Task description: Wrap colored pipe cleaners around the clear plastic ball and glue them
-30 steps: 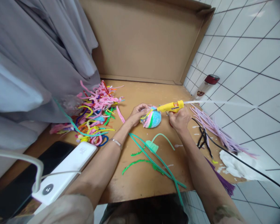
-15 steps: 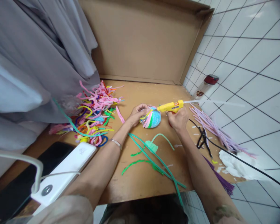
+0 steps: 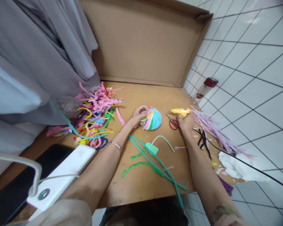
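My left hand (image 3: 140, 115) grips a round ball (image 3: 156, 120) wrapped in blue, green, pink and yellow fuzzy strips; its left part looks clear and shiny. My right hand (image 3: 185, 121) is closed around a yellow glue gun (image 3: 180, 112), whose nozzle points left toward the ball, a short gap away from it. Beside that hand, red-handled scissors (image 3: 173, 123) lie on the table. Below the ball are teal pipe cleaners (image 3: 163, 165), a pale green piece (image 3: 152, 148) and a bent bright green pipe cleaner (image 3: 139, 163).
A tangled heap of colourful pipe cleaners (image 3: 96, 116) covers the table's left. Lilac pipe cleaners (image 3: 217, 133), a white fluffy pad (image 3: 233, 163) and a red-lidded jar (image 3: 205, 89) are at right. A white power bank (image 3: 63, 175) lies front left. A black cord (image 3: 240, 162) trails right.
My right hand has drawn the glue gun away from the ball to the right, and the scissors now show. My left hand still grips the ball in nearly the same place.
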`<state>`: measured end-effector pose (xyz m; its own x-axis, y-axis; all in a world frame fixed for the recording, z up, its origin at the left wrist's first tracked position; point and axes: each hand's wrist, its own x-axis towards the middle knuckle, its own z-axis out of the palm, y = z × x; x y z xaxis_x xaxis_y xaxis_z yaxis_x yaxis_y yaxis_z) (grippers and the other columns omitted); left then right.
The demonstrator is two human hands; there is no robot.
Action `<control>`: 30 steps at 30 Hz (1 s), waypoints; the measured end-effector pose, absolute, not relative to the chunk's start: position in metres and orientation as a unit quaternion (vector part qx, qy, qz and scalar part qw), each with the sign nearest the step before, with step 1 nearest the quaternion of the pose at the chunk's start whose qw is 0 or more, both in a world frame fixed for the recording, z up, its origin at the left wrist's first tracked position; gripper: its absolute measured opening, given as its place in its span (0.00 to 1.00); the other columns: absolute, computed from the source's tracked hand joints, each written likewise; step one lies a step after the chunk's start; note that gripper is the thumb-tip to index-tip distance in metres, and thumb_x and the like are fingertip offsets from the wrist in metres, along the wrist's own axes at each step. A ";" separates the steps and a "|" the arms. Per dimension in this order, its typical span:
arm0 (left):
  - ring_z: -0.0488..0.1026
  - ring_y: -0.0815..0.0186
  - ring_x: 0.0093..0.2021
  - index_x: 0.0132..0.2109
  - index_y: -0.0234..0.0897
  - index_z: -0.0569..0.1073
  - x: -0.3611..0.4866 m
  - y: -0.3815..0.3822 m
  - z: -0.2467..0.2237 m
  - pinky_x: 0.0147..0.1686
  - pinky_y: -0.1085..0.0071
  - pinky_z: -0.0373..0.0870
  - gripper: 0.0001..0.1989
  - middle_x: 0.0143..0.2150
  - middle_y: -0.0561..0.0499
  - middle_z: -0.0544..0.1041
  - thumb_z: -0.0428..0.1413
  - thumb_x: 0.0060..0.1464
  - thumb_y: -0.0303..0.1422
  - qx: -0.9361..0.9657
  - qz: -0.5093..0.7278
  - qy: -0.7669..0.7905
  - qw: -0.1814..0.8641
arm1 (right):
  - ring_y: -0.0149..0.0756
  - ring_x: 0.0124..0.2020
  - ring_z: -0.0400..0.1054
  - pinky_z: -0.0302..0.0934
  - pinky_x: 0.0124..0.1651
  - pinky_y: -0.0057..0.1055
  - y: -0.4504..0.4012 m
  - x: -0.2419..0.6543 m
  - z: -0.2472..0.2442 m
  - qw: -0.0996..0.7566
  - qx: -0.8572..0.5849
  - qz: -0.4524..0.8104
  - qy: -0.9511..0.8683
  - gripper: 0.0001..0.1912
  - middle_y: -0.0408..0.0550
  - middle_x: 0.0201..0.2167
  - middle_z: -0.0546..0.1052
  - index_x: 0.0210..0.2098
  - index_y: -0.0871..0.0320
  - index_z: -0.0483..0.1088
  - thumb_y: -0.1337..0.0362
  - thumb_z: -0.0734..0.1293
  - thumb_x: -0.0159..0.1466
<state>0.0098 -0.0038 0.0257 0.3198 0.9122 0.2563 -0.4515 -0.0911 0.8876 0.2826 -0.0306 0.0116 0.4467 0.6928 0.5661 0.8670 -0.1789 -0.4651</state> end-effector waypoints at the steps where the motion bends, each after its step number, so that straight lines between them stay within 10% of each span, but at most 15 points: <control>1: 0.77 0.59 0.49 0.31 0.36 0.70 0.010 -0.004 0.026 0.53 0.63 0.67 0.25 0.46 0.46 0.81 0.74 0.35 0.44 0.506 0.537 0.228 0.636 | 0.53 0.41 0.70 0.65 0.45 0.49 -0.031 0.285 0.010 0.378 -0.788 -0.113 -0.473 0.21 0.63 0.38 0.75 0.42 0.64 0.67 0.53 0.65 0.57; 9: 0.77 0.58 0.50 0.31 0.36 0.70 0.010 -0.004 0.029 0.51 0.64 0.67 0.22 0.47 0.45 0.80 0.73 0.37 0.41 0.525 0.518 0.233 0.634 | 0.60 0.53 0.65 0.57 0.55 0.62 -0.039 0.278 0.024 0.357 -0.813 -0.154 -0.434 0.21 0.70 0.48 0.71 0.48 0.68 0.69 0.60 0.64 0.59; 16: 0.76 0.59 0.49 0.31 0.36 0.70 0.010 -0.002 0.030 0.52 0.64 0.67 0.23 0.46 0.45 0.80 0.73 0.36 0.42 0.543 0.510 0.236 0.624 | 0.40 0.42 0.69 0.67 0.47 0.39 -0.056 0.210 0.049 0.511 -0.496 -0.002 -0.702 0.16 0.51 0.40 0.72 0.47 0.55 0.75 0.65 0.58 0.66; 30: 0.77 0.57 0.51 0.32 0.35 0.70 0.010 -0.004 0.032 0.53 0.63 0.68 0.21 0.50 0.43 0.80 0.72 0.39 0.40 0.543 0.500 0.214 0.639 | 0.40 0.42 0.69 0.65 0.46 0.38 -0.070 0.183 0.052 0.485 -0.441 0.034 -0.754 0.16 0.49 0.38 0.71 0.40 0.54 0.78 0.66 0.58 0.68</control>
<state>0.0103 -0.0042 0.0322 0.4072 0.8726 0.2696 -0.4068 -0.0909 0.9090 0.1833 -0.0704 0.0523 -0.1404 0.6986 0.7016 0.6328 0.6083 -0.4791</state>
